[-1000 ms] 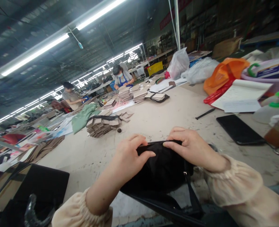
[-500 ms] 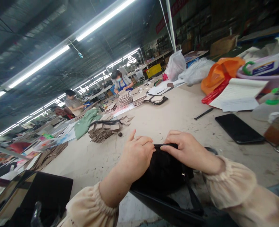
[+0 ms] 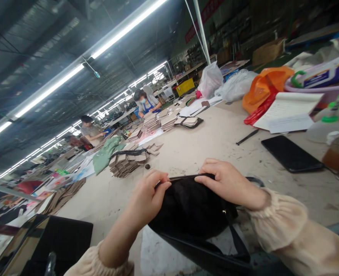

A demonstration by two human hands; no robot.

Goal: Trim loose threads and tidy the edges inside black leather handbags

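Observation:
A black bag (image 3: 191, 207) lies at the table's near edge, its dark inside facing me and a strap with a small metal fitting hanging at its right. My left hand (image 3: 150, 193) pinches the far rim near its left end, thumb on the near side. Farther right on the same rim, my right hand (image 3: 222, 178) is closed, thumb lying along the edge and fingers curled over behind. Between the two hands a stretch of the rim shows. What lies deep in the bag is too dark to make out.
Right of the bag lie a black phone (image 3: 292, 153), a dark pen-like tool (image 3: 247, 137) and an open notepad (image 3: 288, 109). Stacked brown pieces (image 3: 126, 163) and a green cloth (image 3: 107, 153) sit ahead. Black panels (image 3: 61, 237) stand at left. Two people work farther back.
My left hand has moved left along the rim, away from my right hand, and now pinches it nearer the left end. The right hand keeps its place.

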